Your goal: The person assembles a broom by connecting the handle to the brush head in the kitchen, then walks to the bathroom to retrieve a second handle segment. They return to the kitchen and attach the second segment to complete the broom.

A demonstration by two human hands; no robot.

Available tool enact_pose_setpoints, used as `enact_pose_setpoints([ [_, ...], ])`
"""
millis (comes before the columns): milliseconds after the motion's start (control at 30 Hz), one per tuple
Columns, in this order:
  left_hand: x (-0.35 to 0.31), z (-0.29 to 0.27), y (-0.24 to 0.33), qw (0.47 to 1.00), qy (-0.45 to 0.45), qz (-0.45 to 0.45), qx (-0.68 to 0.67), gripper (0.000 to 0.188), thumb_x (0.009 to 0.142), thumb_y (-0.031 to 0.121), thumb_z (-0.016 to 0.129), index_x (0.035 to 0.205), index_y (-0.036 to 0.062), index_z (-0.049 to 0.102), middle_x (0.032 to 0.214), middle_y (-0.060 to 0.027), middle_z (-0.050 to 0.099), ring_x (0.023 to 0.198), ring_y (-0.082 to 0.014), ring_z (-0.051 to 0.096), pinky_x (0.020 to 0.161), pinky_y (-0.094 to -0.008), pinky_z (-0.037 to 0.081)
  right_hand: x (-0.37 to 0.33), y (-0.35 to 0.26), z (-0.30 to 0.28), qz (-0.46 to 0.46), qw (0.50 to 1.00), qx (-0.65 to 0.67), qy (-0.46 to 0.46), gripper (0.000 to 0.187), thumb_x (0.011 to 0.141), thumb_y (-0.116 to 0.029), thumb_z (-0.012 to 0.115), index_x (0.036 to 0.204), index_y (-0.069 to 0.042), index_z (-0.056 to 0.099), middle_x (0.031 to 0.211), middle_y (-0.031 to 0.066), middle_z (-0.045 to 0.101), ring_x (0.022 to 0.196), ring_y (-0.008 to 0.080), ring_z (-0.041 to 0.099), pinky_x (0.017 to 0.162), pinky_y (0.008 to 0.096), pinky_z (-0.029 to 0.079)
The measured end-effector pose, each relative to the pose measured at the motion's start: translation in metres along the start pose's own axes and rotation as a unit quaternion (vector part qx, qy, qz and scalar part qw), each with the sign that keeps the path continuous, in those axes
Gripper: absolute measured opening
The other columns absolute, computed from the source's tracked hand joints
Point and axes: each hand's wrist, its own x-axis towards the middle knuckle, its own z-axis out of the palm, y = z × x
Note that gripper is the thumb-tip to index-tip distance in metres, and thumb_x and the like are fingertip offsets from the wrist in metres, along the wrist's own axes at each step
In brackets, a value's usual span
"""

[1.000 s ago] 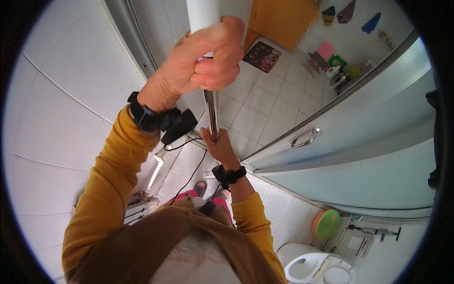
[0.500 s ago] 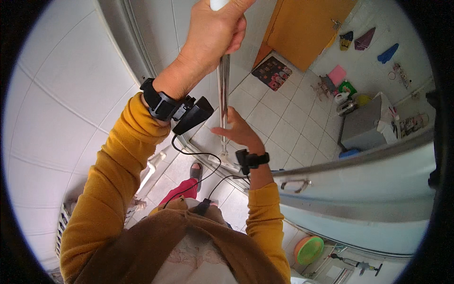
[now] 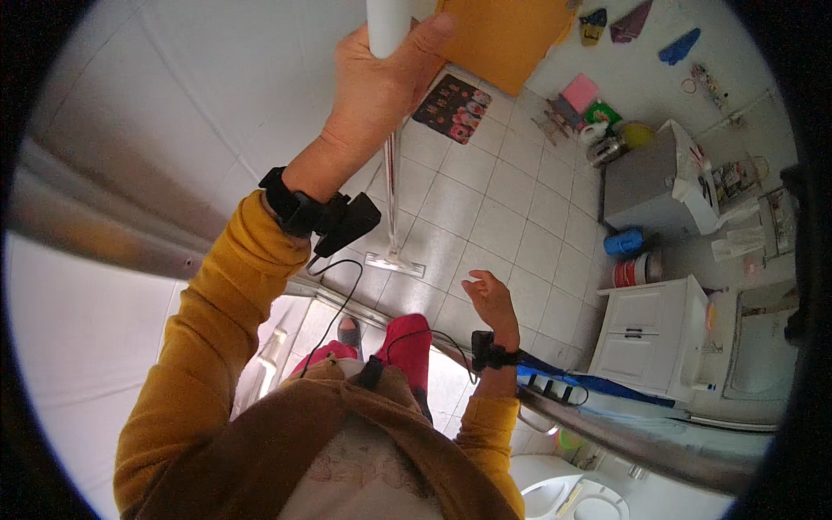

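My left hand is wrapped round the top of a long-handled mop, just below the end of its white grip. A thin metal pole runs down from the hand to a flat, narrow head that rests on the tiled floor. My right hand is apart from the mop, off to the right of its head. It holds nothing, and its fingers are loosely bent and spread. Both wrists carry black strapped devices with cables.
Below me a metal door track crosses the floor, with my red-trousered legs at it. A dark floral mat lies by an orange door. On the right stand a grey cabinet, a white cabinet and a toilet.
My right hand has moved right, away from the pole it was beside. My left hand still grips the mop. My view has shifted forward, and a red-trousered knee now shows at the track.
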Motion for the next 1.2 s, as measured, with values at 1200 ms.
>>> enact_pose_setpoints([
  [1200,0.467,0.174,-0.317,0.962,-0.238,-0.057,-0.121,0.037,0.095,0.046,0.046,0.078,0.0135,0.042,0.056,0.0039,0.034,0.043,-0.0056,0.029,0.039,-0.0213,0.022,0.648,-0.003,-0.052,0.014,0.984,0.108,0.139,0.038,0.08,-0.012,0.068,0.115,-0.001,0.057,0.085,0.0132,0.062,0.073,0.0194,0.061,0.065,0.0302,0.049],
])
